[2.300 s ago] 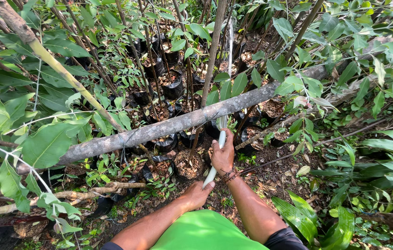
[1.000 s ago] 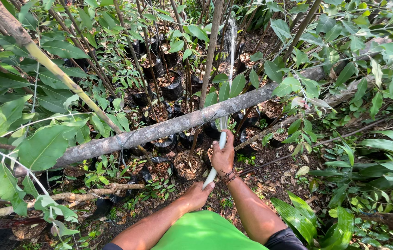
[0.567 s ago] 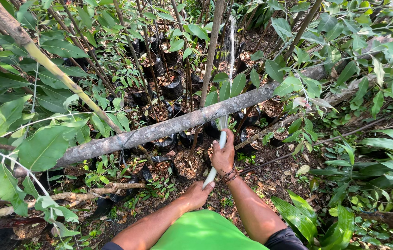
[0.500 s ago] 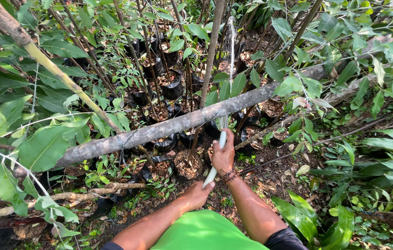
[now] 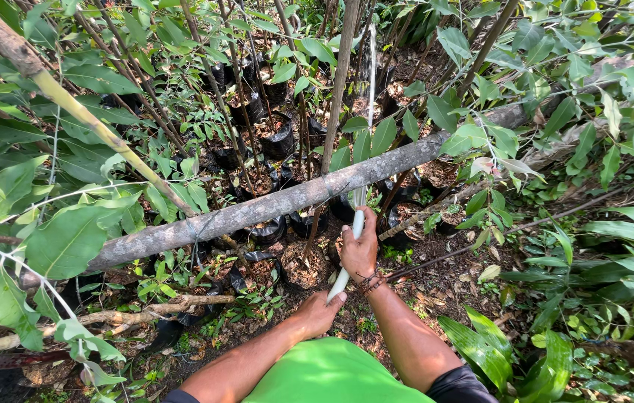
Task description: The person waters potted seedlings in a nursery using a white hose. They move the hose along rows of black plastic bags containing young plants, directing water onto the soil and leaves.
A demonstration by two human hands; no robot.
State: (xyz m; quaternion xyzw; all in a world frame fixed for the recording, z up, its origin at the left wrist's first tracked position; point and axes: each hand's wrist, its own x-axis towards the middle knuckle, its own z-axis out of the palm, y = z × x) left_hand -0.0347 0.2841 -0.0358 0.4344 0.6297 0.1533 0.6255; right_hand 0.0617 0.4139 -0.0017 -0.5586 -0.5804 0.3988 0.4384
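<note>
Both my hands grip a pale white hose (image 5: 356, 224) that runs up and away from me under a grey horizontal pole (image 5: 257, 209). My right hand (image 5: 360, 250) is closed around the hose higher up, just below the pole. Lower down, my left hand (image 5: 320, 312) holds the hose's near end. A thin stream of water (image 5: 371, 82) shoots from the hose toward the seedlings in black nursery bags (image 5: 276, 138) beyond the pole. A bag of soil (image 5: 303, 265) sits just left of my hands.
Thin seedling stems and broad green leaves crowd every side. A yellow-green bamboo stalk (image 5: 93, 119) slants across the upper left. Fallen sticks (image 5: 160, 304) and dry leaf litter cover the ground. Low green plants (image 5: 481, 347) grow at my right.
</note>
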